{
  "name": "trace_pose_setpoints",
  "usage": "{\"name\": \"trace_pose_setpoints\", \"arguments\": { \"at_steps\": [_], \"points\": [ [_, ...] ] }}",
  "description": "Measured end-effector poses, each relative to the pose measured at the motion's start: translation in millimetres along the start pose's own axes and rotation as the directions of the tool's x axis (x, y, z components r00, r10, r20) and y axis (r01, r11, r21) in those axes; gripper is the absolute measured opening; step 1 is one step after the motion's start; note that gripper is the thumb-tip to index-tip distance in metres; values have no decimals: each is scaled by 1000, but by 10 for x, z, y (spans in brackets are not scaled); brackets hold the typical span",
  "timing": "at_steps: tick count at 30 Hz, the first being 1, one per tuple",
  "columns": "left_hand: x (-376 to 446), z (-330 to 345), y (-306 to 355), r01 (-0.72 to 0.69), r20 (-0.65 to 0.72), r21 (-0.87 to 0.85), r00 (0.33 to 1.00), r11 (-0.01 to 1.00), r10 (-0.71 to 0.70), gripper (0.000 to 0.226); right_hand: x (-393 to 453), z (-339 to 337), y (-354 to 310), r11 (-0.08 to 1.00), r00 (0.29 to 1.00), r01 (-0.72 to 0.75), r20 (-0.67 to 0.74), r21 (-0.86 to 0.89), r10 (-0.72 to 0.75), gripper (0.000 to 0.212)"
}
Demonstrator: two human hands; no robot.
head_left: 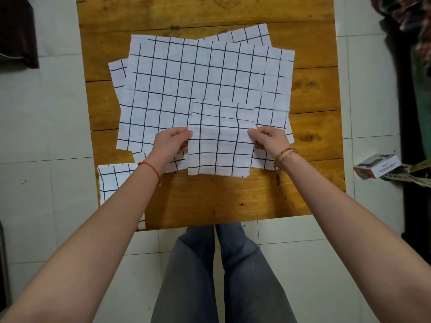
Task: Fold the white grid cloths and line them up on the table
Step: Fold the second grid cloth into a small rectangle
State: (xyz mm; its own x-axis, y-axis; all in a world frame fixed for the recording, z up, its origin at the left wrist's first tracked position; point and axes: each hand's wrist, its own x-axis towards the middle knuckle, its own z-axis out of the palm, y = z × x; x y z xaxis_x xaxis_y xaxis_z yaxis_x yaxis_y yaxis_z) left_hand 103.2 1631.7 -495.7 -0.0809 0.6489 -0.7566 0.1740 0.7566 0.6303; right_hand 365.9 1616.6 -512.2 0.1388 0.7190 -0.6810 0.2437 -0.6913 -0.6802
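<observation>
Folded grid cloth (219, 138), pinched at mid-edges by left hand (171, 142) and right hand (268, 138); align edges squarely before creasing on desk (233, 197).

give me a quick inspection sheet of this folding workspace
surface: wooden table of knotty planks, bare along its near edge.
job's things: folded cloth held at the near middle over a pile of unfolded grid cloths; another folded cloth lies at the near left corner.
clutter: nothing seen on the table.
hands: left hand pinches the folded cloth's left edge; right hand pinches its right edge.
cables: nothing seen.
surroundings: white tiled floor; small box on the floor to the right; dark fabric at far left.
</observation>
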Motion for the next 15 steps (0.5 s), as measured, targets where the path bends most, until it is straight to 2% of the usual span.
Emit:
{"name": "trace_pose_setpoints", "arguments": {
  "at_steps": [4, 9, 12, 13, 15],
  "points": [
    [-14, -100, 2, -58, 46, -7, 997, 998, 58, 29, -21, -26, -13, 997, 1000, -13, 25, 73, 12, 22],
    [-121, -64, 75, -298, -63, 79, 951, 951, 303, 17, -37, -29, -106, 995, 995, 69, -73, 67, -64, 15],
    [-180, -47, 154, -412, -107, 91, 901, 907, 420, 17, -39, -23, -208, 990, 982, 105, -165, 89, -89, 52],
    [-192, -49, 185, -446, -106, 76, 886, 892, 452, 16, -26, -19, -239, 983, 974, 135, -196, 125, -109, 52],
    [-213, -56, 256, -507, -93, 43, 856, 861, 509, 15, -68, -14, -385, 966, 955, 201, -251, 164, -156, 30]
  ]
}}
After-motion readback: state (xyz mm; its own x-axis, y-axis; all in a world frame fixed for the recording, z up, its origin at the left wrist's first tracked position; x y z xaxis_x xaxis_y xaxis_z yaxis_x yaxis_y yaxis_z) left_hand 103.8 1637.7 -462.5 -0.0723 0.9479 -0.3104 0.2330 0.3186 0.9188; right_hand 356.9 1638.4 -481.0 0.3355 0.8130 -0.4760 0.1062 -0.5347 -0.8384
